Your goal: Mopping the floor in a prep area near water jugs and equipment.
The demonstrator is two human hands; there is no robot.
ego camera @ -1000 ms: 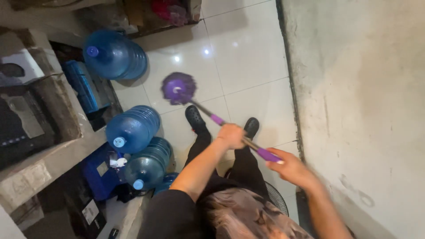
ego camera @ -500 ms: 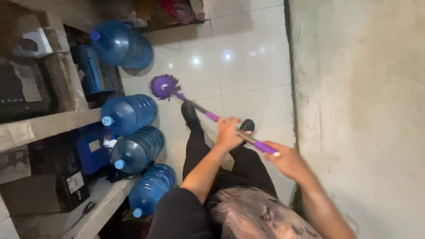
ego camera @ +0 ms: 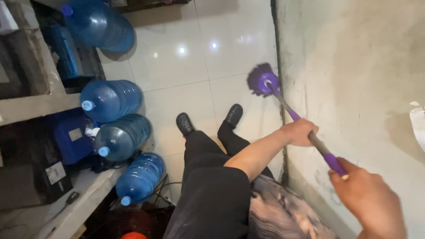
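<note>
**Mop head pressed into the seam where tile meets wall**

The person stands on a glossy white tiled floor [ego camera: 186, 57], working a purple mop [ego camera: 263, 82] whose shaggy head sits right at the dark joint between floor and the rough grey wall [ego camera: 354, 66], ahead of the black shoes [ego camera: 185, 123]. The handle [ego camera: 316, 144] runs back, silver with purple sleeves, to both hands.

The left hand [ego camera: 301, 132] wraps the silver mid-section, fingers curled closed around it. The right hand [ego camera: 369, 199] covers the upper end; only its back shows, so I judge it closed over the purple grip, but the fingers themselves are hidden.

To do this well, I would keep the head flat against the floor and nudged into the joint, letting the lower hand steer and the upper hand push, with short strokes running along the wall rather than across it. A steep handle would lift the fibres off the tile.

To the person's left, blue water jugs [ego camera: 110, 99] lie on their sides beside a concrete shelf [ego camera: 40, 106], well apart from the mop.
</note>
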